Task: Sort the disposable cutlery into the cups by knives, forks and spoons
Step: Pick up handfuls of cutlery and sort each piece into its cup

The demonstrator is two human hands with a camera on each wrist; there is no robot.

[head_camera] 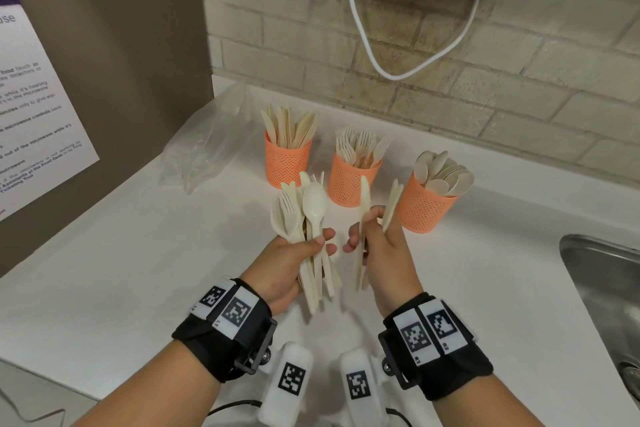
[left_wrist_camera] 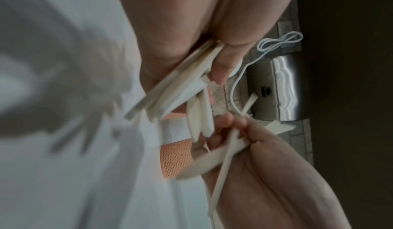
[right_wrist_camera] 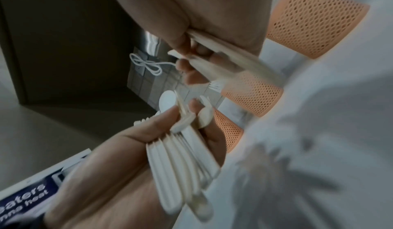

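Head view: above a white counter [head_camera: 145,253], my left hand [head_camera: 291,263] grips a mixed bundle of cutlery [head_camera: 304,218], forks and a spoon showing on top. My right hand [head_camera: 377,239], just beside it, has its fingers curled round two pulled-out pieces [head_camera: 379,208]; they look like knives, though I cannot be sure. Using the middle cup, the fork cup [head_camera: 351,180], as landmark: the knife cup [head_camera: 287,163] stands to its left, the spoon cup [head_camera: 427,204] to its right, all three already well filled. I judge sorting mostly done; what both hands hold remains.
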